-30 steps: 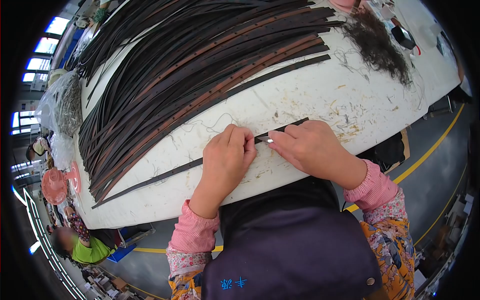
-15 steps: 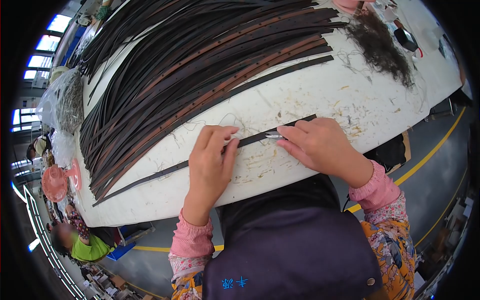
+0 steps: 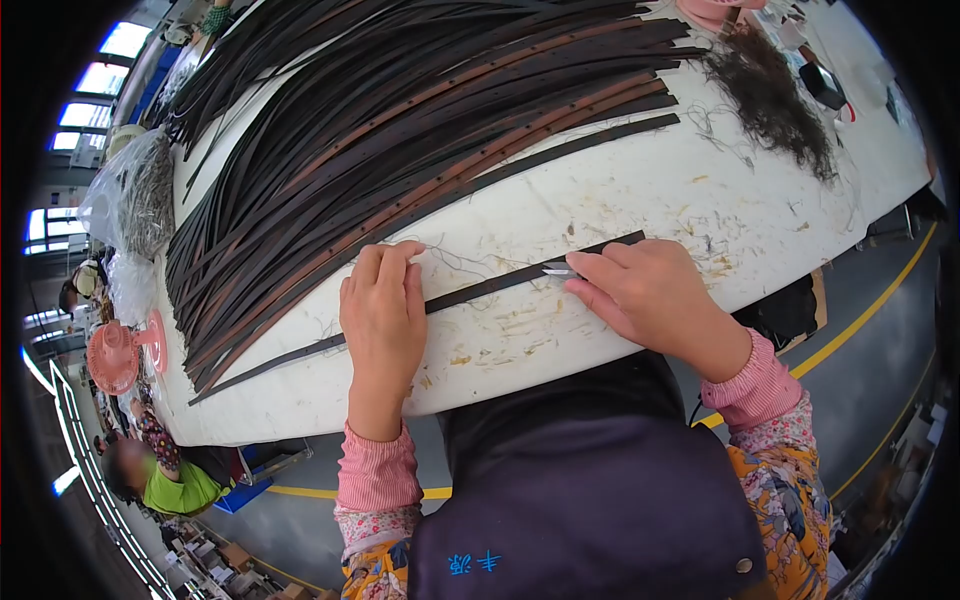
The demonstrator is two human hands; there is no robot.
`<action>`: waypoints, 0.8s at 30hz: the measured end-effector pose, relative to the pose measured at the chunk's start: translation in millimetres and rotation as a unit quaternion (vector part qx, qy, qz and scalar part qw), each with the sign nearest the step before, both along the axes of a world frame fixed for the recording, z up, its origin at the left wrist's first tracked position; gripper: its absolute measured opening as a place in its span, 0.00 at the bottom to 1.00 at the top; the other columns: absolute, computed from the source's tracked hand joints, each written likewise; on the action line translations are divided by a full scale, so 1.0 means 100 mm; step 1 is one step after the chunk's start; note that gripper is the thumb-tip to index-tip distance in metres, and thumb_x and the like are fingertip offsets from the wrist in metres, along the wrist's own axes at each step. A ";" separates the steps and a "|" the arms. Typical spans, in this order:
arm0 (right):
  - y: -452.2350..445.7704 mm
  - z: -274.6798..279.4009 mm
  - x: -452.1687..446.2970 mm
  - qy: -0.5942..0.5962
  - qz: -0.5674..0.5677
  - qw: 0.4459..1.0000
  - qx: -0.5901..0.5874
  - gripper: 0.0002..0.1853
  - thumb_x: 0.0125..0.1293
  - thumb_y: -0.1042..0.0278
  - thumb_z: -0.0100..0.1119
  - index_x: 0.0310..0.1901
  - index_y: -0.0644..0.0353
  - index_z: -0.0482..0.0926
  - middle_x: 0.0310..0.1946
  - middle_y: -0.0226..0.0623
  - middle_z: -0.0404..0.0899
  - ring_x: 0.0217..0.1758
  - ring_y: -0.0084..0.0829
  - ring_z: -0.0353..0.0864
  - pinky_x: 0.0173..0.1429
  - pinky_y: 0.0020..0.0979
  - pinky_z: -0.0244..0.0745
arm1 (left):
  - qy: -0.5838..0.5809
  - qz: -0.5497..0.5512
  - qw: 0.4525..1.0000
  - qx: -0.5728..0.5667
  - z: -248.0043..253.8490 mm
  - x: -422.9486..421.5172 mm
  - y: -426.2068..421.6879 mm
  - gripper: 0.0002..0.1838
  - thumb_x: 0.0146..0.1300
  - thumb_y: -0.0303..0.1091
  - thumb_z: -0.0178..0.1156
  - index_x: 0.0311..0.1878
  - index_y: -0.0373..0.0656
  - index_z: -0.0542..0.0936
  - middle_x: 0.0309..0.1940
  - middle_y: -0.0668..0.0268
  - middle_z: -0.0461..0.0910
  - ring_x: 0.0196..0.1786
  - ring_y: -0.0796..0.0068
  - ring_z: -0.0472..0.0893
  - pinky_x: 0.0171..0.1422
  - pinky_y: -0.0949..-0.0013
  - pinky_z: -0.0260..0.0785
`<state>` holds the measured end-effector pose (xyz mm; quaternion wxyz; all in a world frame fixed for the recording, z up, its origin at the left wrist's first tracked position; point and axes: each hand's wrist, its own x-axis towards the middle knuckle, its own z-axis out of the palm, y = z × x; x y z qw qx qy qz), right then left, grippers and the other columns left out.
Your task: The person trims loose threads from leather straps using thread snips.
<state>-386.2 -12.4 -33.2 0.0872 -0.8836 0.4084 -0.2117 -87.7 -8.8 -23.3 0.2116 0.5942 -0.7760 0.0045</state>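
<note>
A long dark strap (image 3: 490, 287), resembling a leather belt strip, lies slantwise across the white table in front of me. My right hand (image 3: 645, 290) is closed around small metal thread snips (image 3: 557, 270). The blades point left over the strap, and the handle is hidden in my fingers. Farther left, my left hand (image 3: 385, 310) rests across the strap with its fingers curled in. Fine loose threads (image 3: 455, 258) trail beside its fingertips; what those fingers pinch is too small to make out.
A large pile of dark and brown straps (image 3: 400, 130) covers the table's far side. Dark tangled thread (image 3: 770, 100) is heaped at the back right. Scraps litter the white tabletop (image 3: 560, 340). A pink fan (image 3: 115, 357) and a person in green (image 3: 180, 490) are at left.
My left hand has moved left along the strap, away from the snips, uncovering more of it. My right hand stays in nearly the same place with the snips.
</note>
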 end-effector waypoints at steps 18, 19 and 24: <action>0.10 -0.01 0.30 -0.039 0.008 0.999 -0.003 0.09 0.71 0.59 0.69 0.39 0.53 0.82 0.22 0.31 0.75 0.22 0.37 0.80 0.30 0.39 0.75 | 0.215 -0.087 0.961 0.147 -0.09 -0.32 0.09 0.04 0.69 0.21 0.67 0.44 0.37 0.83 0.37 0.60 0.79 0.32 0.66 0.79 0.38 0.67 0.73; 0.10 -0.02 0.33 -0.043 0.006 0.999 -0.004 0.09 0.71 0.59 0.69 0.39 0.54 0.82 0.22 0.31 0.76 0.22 0.37 0.80 0.30 0.38 0.75 | 0.198 -0.093 0.968 0.123 -0.10 -0.33 0.09 0.03 0.70 0.21 0.65 0.43 0.36 0.81 0.38 0.59 0.79 0.33 0.63 0.79 0.39 0.66 0.73; 0.12 -0.01 0.42 -0.043 0.000 0.999 -0.015 0.10 0.72 0.58 0.68 0.38 0.56 0.82 0.22 0.32 0.77 0.23 0.37 0.81 0.30 0.37 0.76 | 0.188 -0.089 0.971 0.116 -0.10 -0.31 0.10 0.04 0.71 0.21 0.62 0.45 0.37 0.77 0.42 0.56 0.79 0.39 0.49 0.82 0.42 0.57 0.75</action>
